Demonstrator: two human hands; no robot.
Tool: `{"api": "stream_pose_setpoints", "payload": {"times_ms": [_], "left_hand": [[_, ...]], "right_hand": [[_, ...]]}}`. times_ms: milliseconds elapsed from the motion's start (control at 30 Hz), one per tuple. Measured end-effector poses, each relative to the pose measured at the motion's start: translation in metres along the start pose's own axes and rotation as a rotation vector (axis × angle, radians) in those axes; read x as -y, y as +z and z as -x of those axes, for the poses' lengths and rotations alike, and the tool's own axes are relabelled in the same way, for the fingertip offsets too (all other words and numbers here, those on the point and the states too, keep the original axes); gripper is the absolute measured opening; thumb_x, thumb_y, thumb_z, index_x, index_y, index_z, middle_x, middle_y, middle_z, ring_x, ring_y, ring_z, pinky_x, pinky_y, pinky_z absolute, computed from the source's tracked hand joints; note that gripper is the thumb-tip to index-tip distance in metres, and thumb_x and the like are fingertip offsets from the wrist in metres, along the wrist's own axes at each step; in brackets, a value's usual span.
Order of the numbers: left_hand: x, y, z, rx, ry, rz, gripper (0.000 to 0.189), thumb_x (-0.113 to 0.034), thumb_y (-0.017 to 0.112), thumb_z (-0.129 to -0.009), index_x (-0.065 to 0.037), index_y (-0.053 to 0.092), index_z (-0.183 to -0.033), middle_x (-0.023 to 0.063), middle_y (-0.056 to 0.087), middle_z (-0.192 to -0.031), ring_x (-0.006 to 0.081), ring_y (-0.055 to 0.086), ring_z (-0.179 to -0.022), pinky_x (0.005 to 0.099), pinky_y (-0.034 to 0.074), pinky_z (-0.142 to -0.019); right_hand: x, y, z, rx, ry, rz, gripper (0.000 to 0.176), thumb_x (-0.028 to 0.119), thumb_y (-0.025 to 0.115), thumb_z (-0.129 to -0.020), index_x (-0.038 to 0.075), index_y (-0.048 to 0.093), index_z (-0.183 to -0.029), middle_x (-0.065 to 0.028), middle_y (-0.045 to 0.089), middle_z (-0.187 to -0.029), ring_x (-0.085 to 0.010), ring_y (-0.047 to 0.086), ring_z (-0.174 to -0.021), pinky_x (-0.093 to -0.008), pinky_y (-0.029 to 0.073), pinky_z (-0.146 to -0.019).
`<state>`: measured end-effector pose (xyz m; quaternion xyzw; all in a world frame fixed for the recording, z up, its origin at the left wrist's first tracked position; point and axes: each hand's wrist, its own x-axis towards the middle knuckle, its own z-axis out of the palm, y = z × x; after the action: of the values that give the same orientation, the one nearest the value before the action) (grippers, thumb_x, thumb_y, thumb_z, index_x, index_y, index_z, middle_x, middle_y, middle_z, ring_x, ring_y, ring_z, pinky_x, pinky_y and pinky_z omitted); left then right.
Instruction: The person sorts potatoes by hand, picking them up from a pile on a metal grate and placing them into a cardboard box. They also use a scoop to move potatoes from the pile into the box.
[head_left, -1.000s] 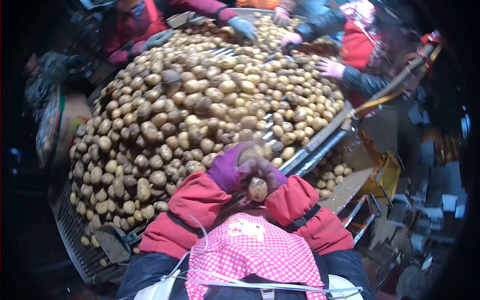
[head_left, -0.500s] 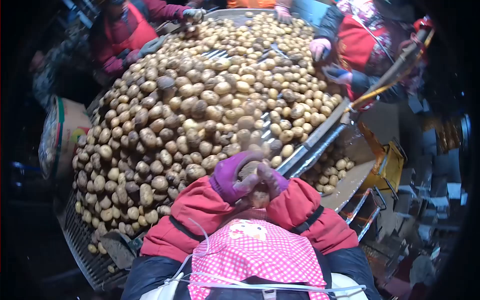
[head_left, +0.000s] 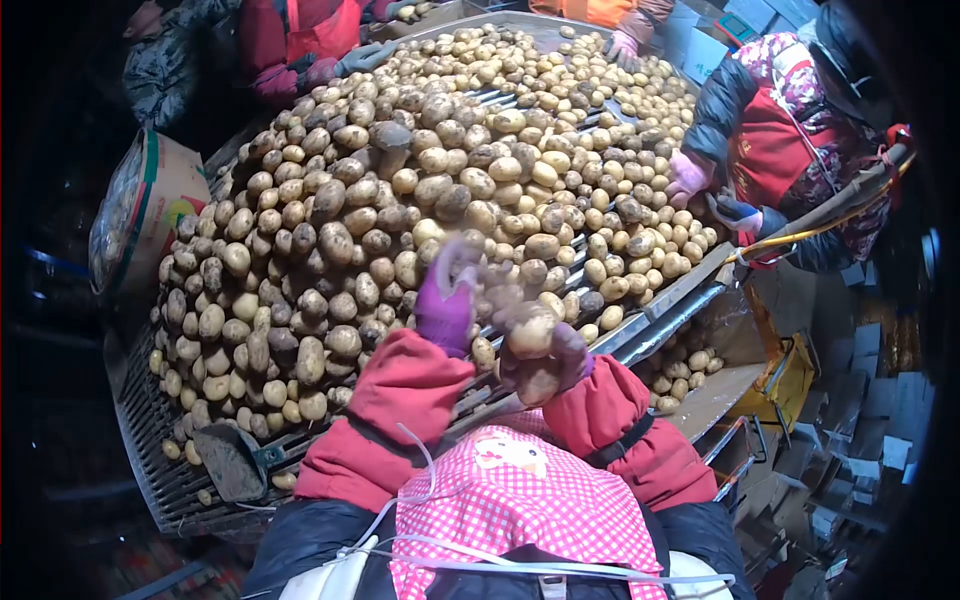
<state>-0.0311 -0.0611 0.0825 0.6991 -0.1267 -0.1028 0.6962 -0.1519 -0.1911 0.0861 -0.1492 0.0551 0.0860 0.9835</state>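
Observation:
A large heap of potatoes (head_left: 330, 240) lies before me on a slatted metal table (head_left: 150, 440). My left hand (head_left: 447, 305), in a purple glove, is stretched out over the near side of the heap, its fingers apart and partly blurred. My right hand (head_left: 570, 358), gloved too, is closed around a potato (head_left: 532, 336) close above the table's front edge. Another potato (head_left: 540, 382) shows just below it, against the same hand. Between my hands the potatoes are smeared by motion.
A metal rail (head_left: 650, 315) runs along the right, with more potatoes (head_left: 685, 372) beyond it. A scoop (head_left: 230, 462) lies at the near left, beside a carton (head_left: 165, 200). Other people's gloved hands (head_left: 688, 178) work around the heap's far and right sides.
My left hand has parted from the right and moved forward over the heap. My right hand stays near the front edge with a potato. The view has shifted slightly.

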Motion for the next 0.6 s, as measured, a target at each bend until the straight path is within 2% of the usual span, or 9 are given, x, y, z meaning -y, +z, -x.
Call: {"api": "stream_pose_setpoints", "payload": {"times_ms": [67,100,200,233,333,367,467,500,600], "left_hand": [[0.014,-0.015,-0.007,-0.088,0.332,-0.544,0.067,-0.043,0.056,-0.098,-0.001,0.038,-0.147,0.0185,0.047,-0.144,0.0284,0.047,-0.133,0.0376,0.035,-0.112],[-0.015,-0.007,0.002,0.049,0.291,-0.338,0.072,-0.048,0.055,-0.098,-0.002,0.035,-0.149,0.0185,0.041,-0.149,0.0293,0.035,-0.142,0.0392,0.024,-0.118],[-0.045,0.033,0.019,0.619,-0.09,0.036,0.073,-0.058,0.049,-0.097,-0.002,0.043,-0.145,0.0179,0.049,-0.142,0.0291,0.044,-0.134,0.039,0.033,-0.113],[-0.04,0.036,0.019,0.696,0.047,-0.031,0.051,-0.046,0.052,-0.099,-0.006,0.056,-0.131,0.0153,0.059,-0.124,0.0242,0.055,-0.117,0.0376,0.042,-0.103],[-0.054,0.063,0.036,0.719,-0.175,0.017,0.042,-0.042,0.047,-0.101,-0.005,0.062,-0.116,0.0119,0.064,-0.11,0.021,0.061,-0.103,0.0351,0.048,-0.094],[-0.055,0.074,0.038,0.753,-0.123,0.077,0.041,-0.039,0.044,-0.103,-0.003,0.062,-0.11,0.0099,0.065,-0.103,0.0186,0.062,-0.093,0.0335,0.05,-0.086],[-0.057,0.101,0.037,0.929,-0.122,0.062,0.041,-0.038,0.042,-0.104,-0.003,0.061,-0.11,0.0102,0.064,-0.101,0.0192,0.062,-0.091,0.0344,0.051,-0.083],[-0.056,0.111,0.041,0.959,-0.244,0.094,0.038,-0.034,0.04,-0.105,-0.003,0.062,-0.107,0.0098,0.064,-0.099,0.019,0.062,-0.089,0.0347,0.051,-0.082],[-0.049,0.14,0.048,1.074,0.041,-0.058,0.032,-0.026,0.043,-0.102,-0.002,0.064,-0.103,0.0128,0.064,-0.101,0.0245,0.064,-0.09,0.0353,0.051,-0.082]], "right_hand": [[0.012,0.002,0.0,0.047,-0.021,-0.098,0.079,0.042,0.078,-0.077,0.008,0.045,-0.14,-0.0179,0.061,-0.112,-0.03,0.063,-0.091,-0.0397,0.058,-0.069],[0.017,0.0,0.001,0.045,-0.026,-0.076,0.079,0.043,0.078,-0.077,0.008,0.045,-0.139,-0.0174,0.061,-0.111,-0.0302,0.063,-0.09,-0.0393,0.057,-0.067],[0.027,-0.004,0.01,0.06,0.073,0.1,0.075,0.049,0.076,-0.077,0.005,0.05,-0.132,-0.014,0.065,-0.104,-0.0282,0.065,-0.086,-0.0363,0.055,-0.064],[0.034,-0.003,0.02,0.056,0.1,0.153,0.072,0.05,0.076,-0.076,0.005,0.055,-0.126,-0.013,0.066,-0.102,-0.0284,0.066,-0.086,-0.0376,0.055,-0.067],[0.04,0.011,0.055,-0.024,0.046,0.192,0.069,0.057,0.075,-0.073,0.003,0.06,-0.113,-0.01,0.064,-0.09,-0.022,0.064,-0.076,-0.0331,0.052,-0.063],[0.036,0.001,0.069,-0.083,0.034,0.17,0.069,0.058,0.075,-0.072,0.003,0.06,-0.11,-0.0095,0.063,-0.087,-0.0199,0.063,-0.073,-0.0312,0.051,-0.061],[0.039,-0.026,0.095,-0.085,-0.009,0.125,0.065,0.053,0.075,-0.072,0.003,0.062,-0.111,-0.0125,0.065,-0.086,-0.0263,0.064,-0.077,-0.0371,0.053,-0.068],[0.039,-0.028,0.104,-0.092,-0.054,0.14,0.063,0.052,0.075,-0.071,0.003,0.061,-0.108,-0.0108,0.062,-0.084,-0.0243,0.062,-0.075,-0.0355,0.052,-0.067],[0.055,-0.015,0.125,-0.072,-0.239,0.258,0.066,0.052,0.076,-0.071,0.004,0.058,-0.114,-0.0111,0.062,-0.086,-0.0232,0.061,-0.077,-0.0349,0.051,-0.068]]}}
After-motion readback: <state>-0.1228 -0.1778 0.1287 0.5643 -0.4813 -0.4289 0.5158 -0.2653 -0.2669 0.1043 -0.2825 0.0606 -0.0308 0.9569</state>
